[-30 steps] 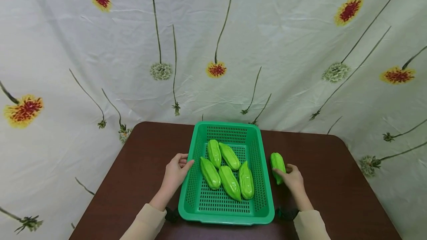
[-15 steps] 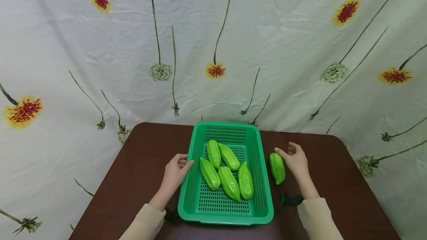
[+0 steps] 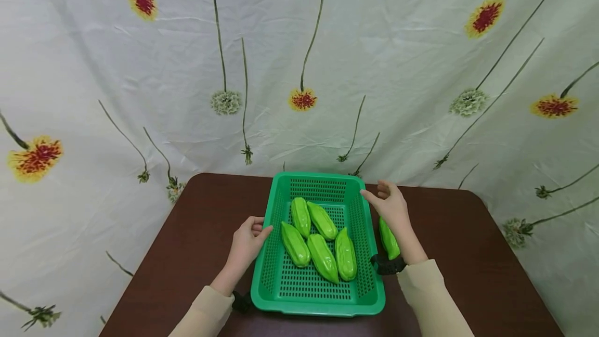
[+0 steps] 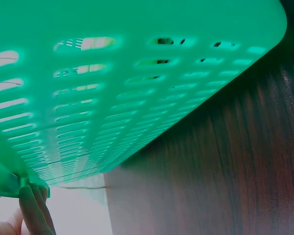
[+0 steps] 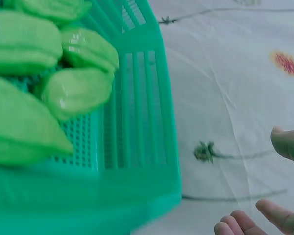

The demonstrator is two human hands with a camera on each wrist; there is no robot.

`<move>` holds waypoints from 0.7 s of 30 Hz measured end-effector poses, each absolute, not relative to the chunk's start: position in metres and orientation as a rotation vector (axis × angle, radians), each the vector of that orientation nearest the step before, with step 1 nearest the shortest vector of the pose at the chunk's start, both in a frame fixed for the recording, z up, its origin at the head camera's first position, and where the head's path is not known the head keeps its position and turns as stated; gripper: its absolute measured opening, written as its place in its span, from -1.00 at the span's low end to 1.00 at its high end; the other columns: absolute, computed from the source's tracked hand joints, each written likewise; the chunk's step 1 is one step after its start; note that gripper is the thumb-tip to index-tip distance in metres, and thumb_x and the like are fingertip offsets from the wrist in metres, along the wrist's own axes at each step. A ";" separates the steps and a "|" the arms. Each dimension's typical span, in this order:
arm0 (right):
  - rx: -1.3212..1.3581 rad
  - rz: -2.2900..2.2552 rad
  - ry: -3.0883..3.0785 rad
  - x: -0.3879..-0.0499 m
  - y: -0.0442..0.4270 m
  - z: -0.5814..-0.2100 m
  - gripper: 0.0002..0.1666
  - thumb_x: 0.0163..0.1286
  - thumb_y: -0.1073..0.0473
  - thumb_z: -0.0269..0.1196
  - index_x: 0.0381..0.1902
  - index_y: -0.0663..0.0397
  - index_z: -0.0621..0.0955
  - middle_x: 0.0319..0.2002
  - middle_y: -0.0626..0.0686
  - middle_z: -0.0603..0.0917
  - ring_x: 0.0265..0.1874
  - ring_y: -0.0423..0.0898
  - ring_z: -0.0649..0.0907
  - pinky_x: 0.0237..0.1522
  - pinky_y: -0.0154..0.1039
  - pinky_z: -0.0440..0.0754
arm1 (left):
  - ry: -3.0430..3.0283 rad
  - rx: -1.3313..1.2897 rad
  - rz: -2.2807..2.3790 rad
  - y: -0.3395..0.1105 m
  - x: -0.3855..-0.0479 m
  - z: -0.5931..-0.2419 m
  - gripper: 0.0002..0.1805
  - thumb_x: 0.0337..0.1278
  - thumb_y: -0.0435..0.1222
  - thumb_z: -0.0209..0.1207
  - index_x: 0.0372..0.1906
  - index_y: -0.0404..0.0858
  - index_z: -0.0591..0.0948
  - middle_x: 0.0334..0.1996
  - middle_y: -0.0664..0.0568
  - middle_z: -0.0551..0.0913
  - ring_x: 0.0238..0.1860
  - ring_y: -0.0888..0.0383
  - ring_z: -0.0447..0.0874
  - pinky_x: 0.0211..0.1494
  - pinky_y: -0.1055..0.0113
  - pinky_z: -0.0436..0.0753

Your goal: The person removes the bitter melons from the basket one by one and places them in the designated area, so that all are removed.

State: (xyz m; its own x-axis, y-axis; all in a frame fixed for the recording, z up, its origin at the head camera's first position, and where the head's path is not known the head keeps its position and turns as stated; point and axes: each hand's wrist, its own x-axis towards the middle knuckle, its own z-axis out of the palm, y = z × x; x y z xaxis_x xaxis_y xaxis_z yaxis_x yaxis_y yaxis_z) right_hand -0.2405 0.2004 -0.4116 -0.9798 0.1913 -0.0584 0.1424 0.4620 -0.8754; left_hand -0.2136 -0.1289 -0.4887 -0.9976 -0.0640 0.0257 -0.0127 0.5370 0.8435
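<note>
A green plastic basket (image 3: 318, 300) with slotted walls stands on the table. Several glossy, ridged, pointed green vegetables (image 3: 323, 258) lie inside it. My left hand (image 3: 249, 235) pinches the rim on the basket's left side; in the left wrist view its fingers (image 4: 34, 210) are at the rim. My right hand (image 3: 388, 204) is by the basket's far right corner, thumb spread from the fingers, holding nothing. One more green vegetable (image 3: 387, 241) lies on the table right of the basket, partly hidden behind the right hand and wrist.
The dark brown wooden table (image 3: 468, 259) extends on both sides of the basket. Behind it hangs a pale flower-printed cloth (image 3: 412, 66). A black wrist strap (image 3: 388, 265) is on the right wrist, close to the basket's right wall.
My right hand has come off the loose green vegetable, first moving away, then left to the basket's far right corner. The vegetable stays on the table. My left hand keeps its place.
</note>
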 end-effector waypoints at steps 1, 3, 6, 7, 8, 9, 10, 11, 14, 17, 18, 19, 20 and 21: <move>-0.297 1.589 -2.642 -0.242 0.196 -0.412 -0.14 0.41 -0.05 0.26 0.50 0.16 0.20 0.40 0.30 0.29 0.37 0.21 0.35 0.29 0.14 0.42 | -2.708 0.071 -1.484 -0.129 -0.214 -0.489 -0.61 0.28 -0.26 0.26 0.11 -0.40 0.56 -0.19 -0.18 0.62 -0.19 -0.02 0.64 -0.27 0.23 0.61; -0.287 1.597 -2.645 -0.244 0.187 -0.415 -0.14 0.40 -0.04 0.27 0.49 0.16 0.21 0.39 0.30 0.30 0.37 0.22 0.35 0.28 0.15 0.42 | -2.709 0.076 -1.480 -0.129 -0.214 -0.489 -0.61 0.28 -0.26 0.26 0.11 -0.40 0.56 -0.19 -0.18 0.62 -0.18 -0.03 0.64 -0.26 0.21 0.61; -0.278 1.611 -2.640 -0.247 0.175 -0.420 -0.15 0.37 -0.04 0.30 0.48 0.15 0.24 0.39 0.29 0.32 0.36 0.22 0.36 0.26 0.15 0.44 | -2.709 0.075 -1.474 -0.129 -0.213 -0.489 -0.61 0.28 -0.26 0.26 0.11 -0.40 0.56 -0.17 -0.20 0.63 -0.16 -0.05 0.64 -0.23 0.18 0.63; -0.278 1.607 -2.644 -0.248 0.172 -0.422 -0.14 0.36 -0.05 0.31 0.47 0.14 0.25 0.38 0.29 0.32 0.36 0.22 0.37 0.25 0.15 0.45 | -2.711 0.077 -1.472 -0.129 -0.213 -0.489 -0.61 0.28 -0.26 0.26 0.11 -0.40 0.56 -0.17 -0.20 0.63 -0.16 -0.05 0.64 -0.22 0.17 0.63; -0.274 1.601 -2.649 -0.249 0.168 -0.423 -0.15 0.35 -0.06 0.32 0.46 0.14 0.26 0.37 0.28 0.33 0.35 0.21 0.38 0.24 0.15 0.46 | -2.713 0.078 -1.473 -0.129 -0.213 -0.489 -0.61 0.28 -0.26 0.26 0.10 -0.40 0.56 -0.17 -0.20 0.63 -0.16 -0.05 0.64 -0.21 0.16 0.64; -0.266 1.598 -2.653 -0.249 0.165 -0.425 -0.14 0.35 -0.05 0.32 0.46 0.14 0.27 0.37 0.28 0.33 0.35 0.22 0.38 0.22 0.16 0.47 | -2.716 0.080 -1.472 -0.128 -0.213 -0.489 -0.61 0.28 -0.26 0.25 0.10 -0.40 0.56 -0.16 -0.20 0.63 -0.15 -0.05 0.64 -0.21 0.16 0.64; -0.256 1.591 -2.658 -0.250 0.162 -0.427 -0.14 0.34 -0.05 0.33 0.45 0.15 0.27 0.36 0.29 0.34 0.34 0.23 0.39 0.21 0.16 0.48 | -2.718 0.083 -1.475 -0.128 -0.213 -0.489 -0.62 0.29 -0.26 0.25 0.10 -0.40 0.56 -0.16 -0.21 0.62 -0.15 -0.06 0.64 -0.21 0.16 0.64; -0.253 1.591 -2.661 -0.250 0.159 -0.428 -0.14 0.33 -0.05 0.34 0.45 0.15 0.28 0.36 0.29 0.35 0.34 0.23 0.40 0.21 0.16 0.48 | -2.721 0.089 -1.476 -0.128 -0.213 -0.489 -0.62 0.29 -0.26 0.25 0.10 -0.39 0.56 -0.16 -0.20 0.62 -0.15 -0.05 0.64 -0.21 0.16 0.64; -0.234 1.593 -2.670 -0.251 0.151 -0.432 -0.15 0.32 -0.05 0.35 0.44 0.15 0.30 0.35 0.28 0.36 0.33 0.22 0.41 0.19 0.16 0.49 | -2.725 0.098 -1.480 -0.128 -0.213 -0.489 -0.61 0.30 -0.25 0.25 0.11 -0.39 0.55 -0.16 -0.20 0.62 -0.15 -0.05 0.64 -0.21 0.16 0.64; -0.224 1.604 -2.671 -0.251 0.143 -0.437 -0.16 0.32 -0.03 0.36 0.43 0.15 0.31 0.35 0.27 0.38 0.32 0.21 0.43 0.19 0.16 0.50 | -2.724 0.103 -1.484 -0.128 -0.214 -0.489 -0.61 0.30 -0.25 0.25 0.12 -0.38 0.55 -0.16 -0.19 0.62 -0.15 -0.04 0.64 -0.23 0.18 0.64; -0.216 1.596 -2.678 -0.252 0.141 -0.439 -0.16 0.32 -0.03 0.36 0.43 0.15 0.32 0.35 0.28 0.39 0.32 0.21 0.43 0.19 0.16 0.50 | -2.724 0.103 -1.484 -0.128 -0.214 -0.489 -0.61 0.30 -0.25 0.25 0.12 -0.38 0.55 -0.17 -0.19 0.62 -0.16 -0.04 0.65 -0.24 0.19 0.63; -0.207 1.595 -2.681 -0.252 0.139 -0.441 -0.17 0.32 -0.02 0.36 0.43 0.17 0.32 0.35 0.28 0.39 0.31 0.21 0.44 0.19 0.16 0.50 | -2.723 0.103 -1.484 -0.128 -0.214 -0.489 -0.61 0.30 -0.25 0.25 0.12 -0.38 0.55 -0.17 -0.18 0.62 -0.17 -0.03 0.65 -0.25 0.20 0.63; -0.197 1.588 -2.686 -0.252 0.136 -0.443 -0.18 0.33 -0.01 0.35 0.43 0.18 0.32 0.34 0.28 0.40 0.31 0.22 0.44 0.18 0.16 0.51 | -2.724 0.104 -1.484 -0.128 -0.214 -0.489 -0.61 0.30 -0.24 0.25 0.12 -0.38 0.55 -0.18 -0.18 0.62 -0.17 -0.02 0.65 -0.26 0.21 0.63; -0.192 1.586 -2.690 -0.252 0.134 -0.445 -0.18 0.33 0.00 0.35 0.42 0.19 0.33 0.34 0.29 0.41 0.30 0.22 0.45 0.18 0.16 0.51 | -2.726 0.104 -1.482 -0.129 -0.214 -0.489 -0.61 0.30 -0.24 0.25 0.12 -0.37 0.56 -0.18 -0.17 0.62 -0.18 -0.01 0.65 -0.27 0.22 0.62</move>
State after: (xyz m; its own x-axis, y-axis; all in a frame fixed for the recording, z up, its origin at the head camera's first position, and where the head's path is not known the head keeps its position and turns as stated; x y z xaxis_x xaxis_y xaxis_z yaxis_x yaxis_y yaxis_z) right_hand -0.2522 0.1339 -0.4451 -0.9924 0.1121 -0.0507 0.0986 0.4786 -0.8725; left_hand -0.2136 -0.1285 -0.4892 -0.9970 -0.0770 0.0008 -0.0411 0.5421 0.8393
